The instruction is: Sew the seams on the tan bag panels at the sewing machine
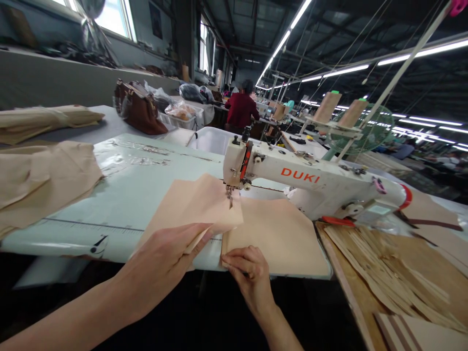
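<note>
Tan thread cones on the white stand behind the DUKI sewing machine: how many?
2: left green-topped tan cone and right green-topped tan cone, side by side; more could hide behind.

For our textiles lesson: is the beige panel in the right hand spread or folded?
Mostly spread: the beige panel lies flat on the sewing table, the right hand pinching its near corner; any fold there is unclear.

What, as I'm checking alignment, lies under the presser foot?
Under the presser foot lies a beige piece, pinched by the left hand. Whatever it covers there cannot be seen.
</note>
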{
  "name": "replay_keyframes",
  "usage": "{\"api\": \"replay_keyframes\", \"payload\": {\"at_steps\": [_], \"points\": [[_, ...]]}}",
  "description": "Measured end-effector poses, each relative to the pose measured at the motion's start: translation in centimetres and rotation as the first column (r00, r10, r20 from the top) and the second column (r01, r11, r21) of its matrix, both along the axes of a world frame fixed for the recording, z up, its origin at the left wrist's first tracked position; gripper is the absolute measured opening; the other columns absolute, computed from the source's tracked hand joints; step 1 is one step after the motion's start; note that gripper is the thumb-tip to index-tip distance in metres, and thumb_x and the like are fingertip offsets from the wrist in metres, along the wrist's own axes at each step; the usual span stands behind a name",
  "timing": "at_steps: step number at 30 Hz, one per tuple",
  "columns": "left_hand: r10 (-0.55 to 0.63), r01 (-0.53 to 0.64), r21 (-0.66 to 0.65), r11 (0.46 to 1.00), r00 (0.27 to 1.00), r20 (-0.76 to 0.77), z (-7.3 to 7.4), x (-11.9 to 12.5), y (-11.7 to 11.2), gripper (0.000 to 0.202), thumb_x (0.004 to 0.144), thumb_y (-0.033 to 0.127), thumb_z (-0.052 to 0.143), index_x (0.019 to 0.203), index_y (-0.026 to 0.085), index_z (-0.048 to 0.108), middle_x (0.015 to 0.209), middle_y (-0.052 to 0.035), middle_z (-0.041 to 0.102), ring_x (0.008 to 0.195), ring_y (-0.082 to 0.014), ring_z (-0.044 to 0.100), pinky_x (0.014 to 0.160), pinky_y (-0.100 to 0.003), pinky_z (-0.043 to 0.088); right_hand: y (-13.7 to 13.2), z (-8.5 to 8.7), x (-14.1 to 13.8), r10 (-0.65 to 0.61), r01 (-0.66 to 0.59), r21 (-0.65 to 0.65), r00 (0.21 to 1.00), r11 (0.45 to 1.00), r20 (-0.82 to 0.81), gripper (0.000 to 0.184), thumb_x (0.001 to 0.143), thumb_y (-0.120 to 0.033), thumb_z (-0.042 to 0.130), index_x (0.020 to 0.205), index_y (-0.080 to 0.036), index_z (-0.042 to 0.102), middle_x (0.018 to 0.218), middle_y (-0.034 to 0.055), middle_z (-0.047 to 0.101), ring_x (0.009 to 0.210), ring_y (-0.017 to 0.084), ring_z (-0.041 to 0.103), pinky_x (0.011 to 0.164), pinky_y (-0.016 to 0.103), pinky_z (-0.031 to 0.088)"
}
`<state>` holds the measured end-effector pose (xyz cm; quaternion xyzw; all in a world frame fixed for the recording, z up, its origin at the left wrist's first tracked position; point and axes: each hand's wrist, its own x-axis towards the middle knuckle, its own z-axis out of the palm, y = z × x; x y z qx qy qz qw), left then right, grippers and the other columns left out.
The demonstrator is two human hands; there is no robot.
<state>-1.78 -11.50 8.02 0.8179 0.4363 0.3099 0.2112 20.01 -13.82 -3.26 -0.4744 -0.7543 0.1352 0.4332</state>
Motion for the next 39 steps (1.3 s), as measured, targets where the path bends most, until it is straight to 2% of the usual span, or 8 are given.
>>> {"api": "replay_keyframes", "payload": {"at_steps": [4,11,14,15,18,22,30,39], "points": [[-0.017,0.018,-0.017,1.000,1.000,0.004,-1.4,-0.2,-0.4,0.035,0.105,0.039,0.036,0.114,0.027,0.068,0.103,0.0017,0.075,0.092,-0.0169,0.071,0.085,-0.021,0.054,-0.1,0.0,0.2,-0.018,0.017,0.037,1.000,0.999,0.018,0.023,0.090,-0.018,0.071,0.103,-0.036,0.076,0.091,-0.0010,0.071,0.080,0.017,0.058,0.074,0.034,0.041],[-0.010,0.017,0.120,0.993,0.998,-0.056,-3.1,-0.3,-1.1,0.033,0.103,0.027,0.035,0.112,0.025,0.067,0.103,-0.0019,0.076,0.093,-0.0187,0.073,0.082,-0.022,0.057,0.0,0.0,0.3,0.027,-0.028,0.070,0.999,0.997,0.022,0.027,0.090,-0.015,0.069,0.108,-0.035,0.074,0.090,-0.0010,0.070,0.080,0.017,0.056,0.073,0.034,0.038],[-0.102,0.118,0.151,0.981,0.988,-0.114,-3.6,-0.1,-1.4,0.032,0.104,0.022,0.035,0.122,0.024,0.062,0.117,-0.0012,0.073,0.106,-0.0154,0.070,0.094,-0.021,0.054,0.0,0.0,0.4,0.037,-0.043,0.086,0.997,0.995,0.070,0.016,0.092,-0.017,0.067,0.099,-0.029,0.074,0.088,0.0000,0.069,0.080,0.017,0.055,0.072,0.034,0.037],[-0.150,0.174,0.173,0.969,0.978,-0.145,-4.0,0.0,-1.5,0.032,0.103,0.019,0.036,0.125,0.024,0.060,0.122,-0.0013,0.071,0.112,-0.0146,0.067,0.100,-0.022,0.051,0.0,-0.1,0.4,0.021,-0.031,0.107,0.995,0.994,0.095,0.012,0.093,-0.018,0.066,0.092,-0.027,0.074,0.085,0.0009,0.068,0.079,0.017,0.054,0.071,0.034,0.036],[-0.232,0.311,0.294,0.904,0.933,-0.276,-5.7,0.2,-2.2,0.043,0.096,0.006,0.037,0.133,0.020,0.054,0.135,-0.0031,0.064,0.126,-0.0141,0.059,0.113,-0.027,0.041,-0.3,-0.8,0.4,-0.042,0.011,0.195,0.987,0.981,0.157,0.028,0.096,-0.018,0.057,0.068,-0.019,0.062,0.073,0.0029,0.060,0.074,0.018,0.048,0.067,0.034,0.032],[-0.165,0.337,0.455,0.824,0.912,-0.376,-7.6,0.2,-2.5,0.060,0.081,-0.005,0.037,0.135,0.018,0.054,0.140,-0.0032,0.060,0.132,-0.0145,0.054,0.115,-0.028,0.039,-0.6,-1.8,0.4,-0.038,-0.005,0.257,0.986,0.966,0.162,0.027,0.096,-0.011,0.050,0.071,-0.019,0.059,0.076,0.0033,0.061,0.076,0.018,0.047,0.068,0.036,0.032],[-0.188,0.413,0.479,0.775,0.873,-0.450,-7.5,-0.2,-1.5,0.057,0.082,0.000,0.043,0.135,0.016,0.056,0.140,-0.0038,0.060,0.134,-0.0140,0.051,0.120,-0.026,0.028,-0.7,-2.4,0.7,-0.022,-0.014,0.229,0.988,0.973,0.155,0.025,0.097,-0.013,0.049,0.078,-0.021,0.064,0.084,0.0031,0.068,0.080,0.019,0.049,0.070,0.037,0.035],[-0.187,0.419,0.428,0.801,0.854,-0.486,-8.9,-0.5,-1.5,0.060,0.081,0.004,0.046,0.139,0.019,0.054,0.146,-0.0021,0.055,0.129,-0.0157,0.056,0.112,-0.023,0.041,-0.8,-1.9,0.4,-0.030,-0.003,0.218,0.989,0.976,0.145,0.025,0.091,-0.005,0.050,0.078,-0.021,0.064,0.085,0.0023,0.069,0.079,0.019,0.050,0.070,0.037,0.037]]}}
